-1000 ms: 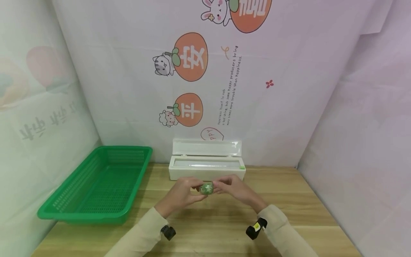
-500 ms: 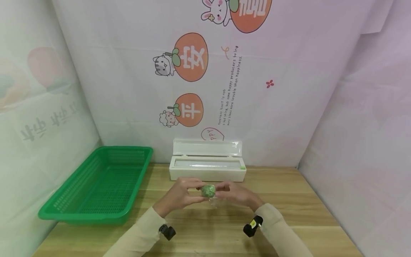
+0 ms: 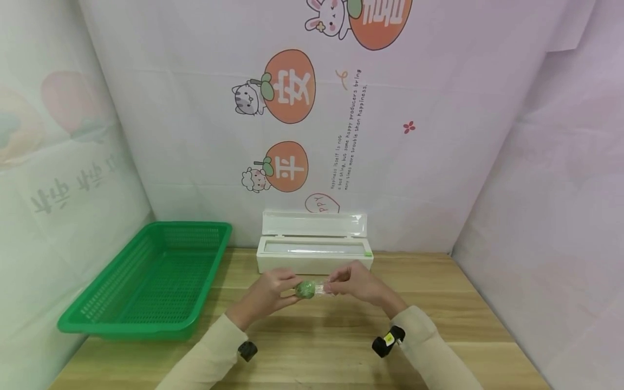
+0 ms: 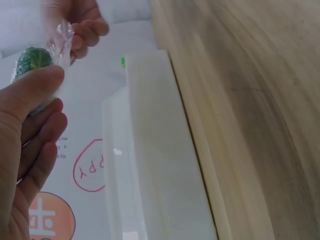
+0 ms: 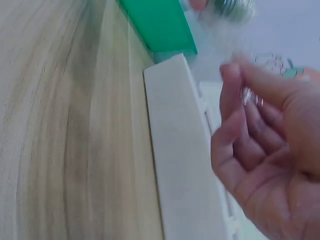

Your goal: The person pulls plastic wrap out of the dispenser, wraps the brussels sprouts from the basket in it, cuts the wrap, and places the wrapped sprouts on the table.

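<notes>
A small round green vegetable [image 3: 306, 289], leafy and veined like a Brussels sprout, is wrapped in clear cling film. My left hand [image 3: 268, 295] pinches it between thumb and fingers above the table. From its right side a twisted tail of film [image 4: 64, 37] stretches across to my right hand [image 3: 361, 284], whose thumb and forefinger pinch the end. In the right wrist view the right fingertips [image 5: 232, 75] are blurred, with shiny film showing between the fingers. Part of the vegetable is covered by the left thumb in the left wrist view.
Just behind the hands, a white cling film dispenser box [image 3: 314, 265] stands against the back wall with its clear lid raised. A green plastic basket [image 3: 131, 328] sits at the left. Printed cloth walls enclose the wooden table [image 3: 439, 303] on three sides.
The wrapped vegetable has moved slightly left with my left hand. My right hand, close against it before, has drawn away rightward, and the film tail is now stretched between them.
</notes>
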A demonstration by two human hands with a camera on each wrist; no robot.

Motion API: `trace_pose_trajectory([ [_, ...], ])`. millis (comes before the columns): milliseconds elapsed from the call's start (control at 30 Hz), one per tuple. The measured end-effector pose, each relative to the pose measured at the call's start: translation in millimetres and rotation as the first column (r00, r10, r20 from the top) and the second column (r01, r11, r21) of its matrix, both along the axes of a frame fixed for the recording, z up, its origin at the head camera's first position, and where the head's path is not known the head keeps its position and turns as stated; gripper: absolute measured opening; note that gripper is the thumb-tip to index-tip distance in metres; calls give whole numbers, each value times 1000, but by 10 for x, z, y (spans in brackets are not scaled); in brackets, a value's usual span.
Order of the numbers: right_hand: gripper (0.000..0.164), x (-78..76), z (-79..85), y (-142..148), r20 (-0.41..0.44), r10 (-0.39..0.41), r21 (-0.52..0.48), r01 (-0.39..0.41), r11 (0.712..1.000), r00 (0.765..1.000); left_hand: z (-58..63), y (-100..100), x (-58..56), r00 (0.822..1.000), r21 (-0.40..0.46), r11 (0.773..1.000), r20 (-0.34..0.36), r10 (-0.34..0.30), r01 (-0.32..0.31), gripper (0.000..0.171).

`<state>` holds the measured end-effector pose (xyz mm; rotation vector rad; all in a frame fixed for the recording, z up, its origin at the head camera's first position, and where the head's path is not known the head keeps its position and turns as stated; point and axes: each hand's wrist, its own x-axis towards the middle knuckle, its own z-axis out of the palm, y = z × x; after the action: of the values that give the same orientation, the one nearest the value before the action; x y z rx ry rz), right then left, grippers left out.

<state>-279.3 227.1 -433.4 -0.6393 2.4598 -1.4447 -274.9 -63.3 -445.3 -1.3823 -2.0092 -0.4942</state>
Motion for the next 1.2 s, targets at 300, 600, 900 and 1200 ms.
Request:
trace_pose_trajectory([
  [300,8,213,199,-142,-141,-47,71,57,996,989,-69,7,7,994,-69,994,-73,79,-84,39],
  [600,4,393,304,-283,-212,-68,102,92,991,975,-81,101,31,979,-76,986,-154,137,-150,31],
  [900,8,417,291,-327,-131,-33,65,42,997,991,-109,231,97,969,-104,976,-181,169,-190,25],
  [1200,20,307,182,-176,48,97,-19,-96,995,994,-155,285,127,978,-103,975,-78,191,-199,26],
])
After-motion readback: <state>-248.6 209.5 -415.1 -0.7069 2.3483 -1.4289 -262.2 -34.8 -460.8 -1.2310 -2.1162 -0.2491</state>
